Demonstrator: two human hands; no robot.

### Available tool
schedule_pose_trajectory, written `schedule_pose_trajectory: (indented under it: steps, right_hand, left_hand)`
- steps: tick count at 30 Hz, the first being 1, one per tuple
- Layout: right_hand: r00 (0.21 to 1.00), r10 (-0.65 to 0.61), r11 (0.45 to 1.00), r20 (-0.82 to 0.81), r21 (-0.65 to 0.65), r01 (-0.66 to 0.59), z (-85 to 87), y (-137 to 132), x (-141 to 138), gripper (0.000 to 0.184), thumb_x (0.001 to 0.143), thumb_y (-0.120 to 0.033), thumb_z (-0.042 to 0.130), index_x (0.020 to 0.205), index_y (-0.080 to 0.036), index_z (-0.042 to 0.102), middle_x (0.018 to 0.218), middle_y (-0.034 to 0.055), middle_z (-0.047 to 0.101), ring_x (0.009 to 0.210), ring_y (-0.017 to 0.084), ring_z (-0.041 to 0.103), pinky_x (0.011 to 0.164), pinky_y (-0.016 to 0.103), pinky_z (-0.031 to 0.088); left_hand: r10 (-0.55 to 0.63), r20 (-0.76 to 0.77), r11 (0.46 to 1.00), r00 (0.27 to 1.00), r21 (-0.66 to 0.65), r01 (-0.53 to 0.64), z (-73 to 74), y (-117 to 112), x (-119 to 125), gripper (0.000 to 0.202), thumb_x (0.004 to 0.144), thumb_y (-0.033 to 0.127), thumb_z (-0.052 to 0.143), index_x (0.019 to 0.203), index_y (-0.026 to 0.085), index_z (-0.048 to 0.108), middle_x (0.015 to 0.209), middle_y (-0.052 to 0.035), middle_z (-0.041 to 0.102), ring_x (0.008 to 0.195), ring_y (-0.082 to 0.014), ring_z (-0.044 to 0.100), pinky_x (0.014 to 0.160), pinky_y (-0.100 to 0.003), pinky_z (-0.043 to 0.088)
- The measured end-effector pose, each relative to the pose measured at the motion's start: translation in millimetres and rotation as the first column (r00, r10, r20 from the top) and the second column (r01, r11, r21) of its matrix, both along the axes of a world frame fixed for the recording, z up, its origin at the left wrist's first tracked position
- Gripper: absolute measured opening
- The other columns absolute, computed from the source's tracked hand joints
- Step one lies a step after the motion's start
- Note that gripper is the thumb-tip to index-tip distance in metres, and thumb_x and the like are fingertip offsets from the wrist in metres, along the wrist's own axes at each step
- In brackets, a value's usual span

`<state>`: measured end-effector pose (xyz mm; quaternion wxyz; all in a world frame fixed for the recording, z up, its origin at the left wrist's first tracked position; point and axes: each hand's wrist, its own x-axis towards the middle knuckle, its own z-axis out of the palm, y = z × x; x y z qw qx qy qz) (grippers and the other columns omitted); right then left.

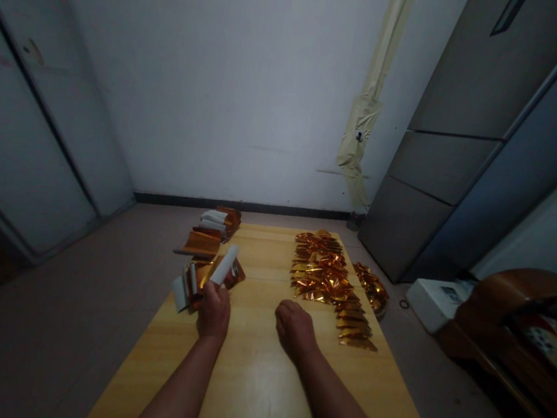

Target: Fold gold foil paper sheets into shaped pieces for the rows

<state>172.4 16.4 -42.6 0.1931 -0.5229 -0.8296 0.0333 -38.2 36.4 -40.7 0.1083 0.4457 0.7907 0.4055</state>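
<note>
My left hand (214,310) grips a gold foil packet (200,278) with white paper strips (225,265) sticking out of it, at the left of the yellow wooden table top (257,394). Just behind it lies a stack of gold foil and white paper pieces (210,229). My right hand (295,330) rests on the table with its fingers curled, holding nothing. It lies just left of a long heap of folded gold foil pieces (322,271), with the heap's nearest pieces close by.
More gold foil sits in a low round container (372,290) at the table's right edge. A grey refrigerator (445,154) stands to the right, beside a white box (436,304) and a wooden chair (506,329). A white door (43,108) stands left, and the wall lies behind the table.
</note>
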Motion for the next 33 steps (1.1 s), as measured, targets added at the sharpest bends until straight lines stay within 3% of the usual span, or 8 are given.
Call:
schedule_pose_trajectory:
  steps: [5, 12, 16, 19, 22, 25, 29, 33]
  right_hand:
    - [0.994, 0.002, 1.000, -0.110, 0.012, -0.001, -4.6, 0.6, 0.2, 0.018, 0.086, -0.011, 0.048, 0.090, -0.021, 0.063, 0.094, 0.0050, 0.066, 0.088, 0.017, 0.058, 0.076, 0.025, 0.042]
    - [0.842, 0.100, 0.981, -0.530, 0.193, 0.005, -9.7, 2.0, 7.4, 0.039, 0.086, -0.023, 0.051, 0.125, -0.019, 0.056, 0.122, 0.0123, 0.061, 0.115, 0.024, 0.054, 0.100, 0.040, 0.044]
    - [0.644, 0.016, 0.998, -0.765, 0.047, 0.031, 2.0, -0.2, -3.0, 0.049, 0.080, -0.031, 0.059, 0.128, -0.022, 0.054, 0.122, 0.0117, 0.060, 0.113, 0.025, 0.056, 0.096, 0.042, 0.047]
    - [0.458, -0.228, 0.970, -0.859, -0.241, 0.031, 12.8, -3.8, -21.3, 0.056, 0.074, -0.028, 0.060, 0.129, -0.021, 0.054, 0.099, 0.0063, 0.067, 0.086, 0.020, 0.063, 0.074, 0.033, 0.054]
    - [0.284, -0.406, 0.900, -0.869, -0.435, -0.042, 15.8, -9.2, -35.7, 0.059, 0.067, -0.023, 0.058, 0.125, -0.018, 0.055, 0.078, -0.0001, 0.064, 0.059, 0.013, 0.058, 0.053, 0.025, 0.051]
    - [0.175, -0.521, 0.821, -0.836, -0.546, -0.165, 11.5, -16.4, -39.5, 0.072, 0.059, -0.021, 0.056, 0.131, -0.018, 0.048, 0.067, -0.0051, 0.060, 0.040, 0.009, 0.049, 0.036, 0.021, 0.043]
    - [0.200, -0.571, 0.767, -0.796, -0.604, -0.216, 8.8, -27.4, -36.2, 0.081, 0.058, -0.021, 0.054, 0.137, -0.016, 0.041, 0.054, -0.0067, 0.059, 0.031, 0.010, 0.045, 0.028, 0.020, 0.040]
    - [0.211, -0.622, 0.717, -0.754, -0.657, -0.233, 10.9, -36.4, -34.7, 0.085, 0.058, -0.019, 0.053, 0.142, -0.015, 0.037, 0.049, -0.0054, 0.059, 0.030, 0.012, 0.047, 0.028, 0.019, 0.040]
  left_hand:
    - [-0.055, 0.217, 0.991, 0.975, 0.133, 0.027, -1.4, -34.7, 14.8, 0.013, 0.093, 0.034, 0.042, 0.098, 0.023, 0.046, 0.094, -0.0104, 0.071, 0.081, -0.0218, 0.068, 0.063, -0.027, 0.045]
    - [-0.209, 0.543, 0.968, 0.813, 0.231, 0.095, 10.7, -54.7, 40.7, 0.022, 0.089, 0.046, 0.044, 0.097, 0.026, 0.043, 0.049, 0.0098, 0.051, 0.036, -0.0107, 0.046, 0.037, -0.017, 0.035]
    - [-0.274, 0.768, 0.961, 0.579, 0.241, 0.135, 21.1, -50.0, 43.0, 0.024, 0.082, 0.048, 0.048, 0.086, 0.026, 0.039, 0.038, 0.0134, 0.040, 0.028, -0.0077, 0.031, 0.031, -0.013, 0.024]
    - [-0.249, 0.854, 0.967, 0.456, 0.192, 0.169, 18.6, -45.1, 39.4, 0.031, 0.076, 0.051, 0.052, 0.081, 0.027, 0.033, 0.035, 0.0142, 0.038, 0.025, -0.0076, 0.025, 0.028, -0.013, 0.018]
    - [-0.256, 0.819, 0.963, 0.513, 0.172, 0.206, 11.7, -38.0, 33.3, 0.031, 0.075, 0.051, 0.052, 0.087, 0.026, 0.038, 0.036, 0.0144, 0.037, 0.025, -0.0080, 0.025, 0.029, -0.015, 0.019]
    - [-0.240, 0.685, 0.967, 0.688, 0.106, 0.232, 8.4, -28.2, 26.8, 0.038, 0.077, 0.047, 0.051, 0.106, 0.023, 0.045, 0.048, 0.0100, 0.050, 0.030, -0.0098, 0.037, 0.033, -0.019, 0.030]
    - [-0.209, 0.275, 0.970, 0.939, -0.062, 0.234, 9.4, -20.7, 23.8, 0.049, 0.078, 0.037, 0.058, 0.123, 0.021, 0.049, 0.081, -0.0038, 0.068, 0.072, -0.0205, 0.067, 0.063, -0.030, 0.050]
    - [-0.332, -0.095, 0.943, 0.938, -0.057, 0.328, 4.0, -26.9, 29.1, 0.045, 0.079, 0.019, 0.055, 0.123, 0.022, 0.058, 0.122, -0.0119, 0.061, 0.108, -0.0267, 0.061, 0.085, -0.039, 0.050]
